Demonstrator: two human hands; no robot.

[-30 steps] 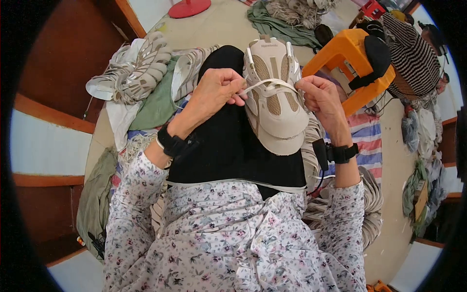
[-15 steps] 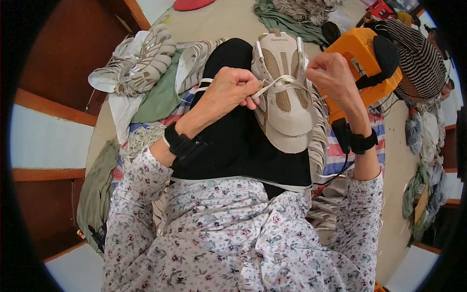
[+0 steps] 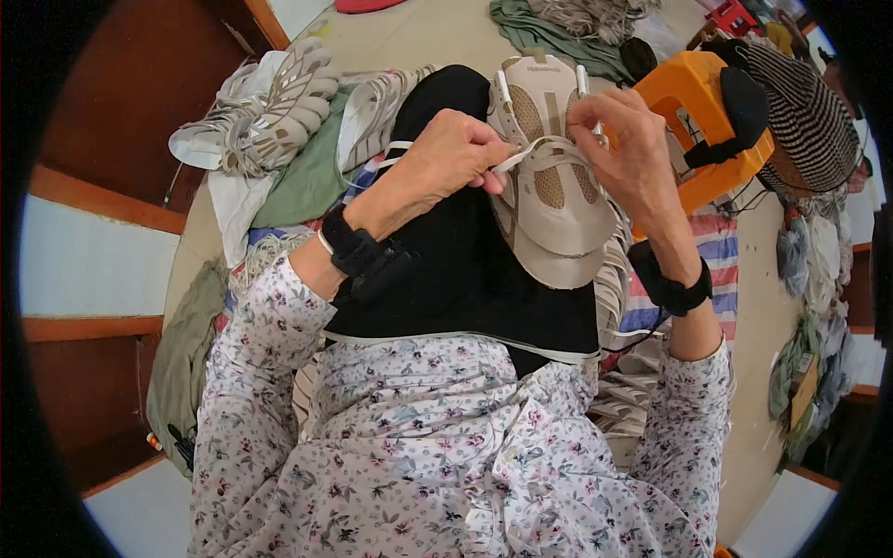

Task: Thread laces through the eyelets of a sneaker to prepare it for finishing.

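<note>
A beige shoe upper (image 3: 558, 219) with tan mesh panels lies on the black cloth (image 3: 465, 270) over my lap, its toe toward me. A flat, pale shoelace (image 3: 530, 153) crosses its front. At the shoe's left side, my left hand (image 3: 451, 158) pinches one end of the lace between thumb and fingers. Above the shoe's right side, my right hand (image 3: 623, 144) is bent with its fingers curled in close to the lacing. What its fingertips hold, if anything, is hidden behind them.
Bunches of similar shoe uppers (image 3: 279, 112) lie at the far left beside a green cloth (image 3: 302, 172). More are stacked to the right of my lap (image 3: 619, 270). An orange plastic stool (image 3: 684, 93) stands at right. Loose laces (image 3: 265, 260) lie in a heap at left.
My right hand has moved left, from beside the shoe to over its lacing. My left hand has shifted slightly right and up, still pinching the lace. The shoe has moved a little to the right.
</note>
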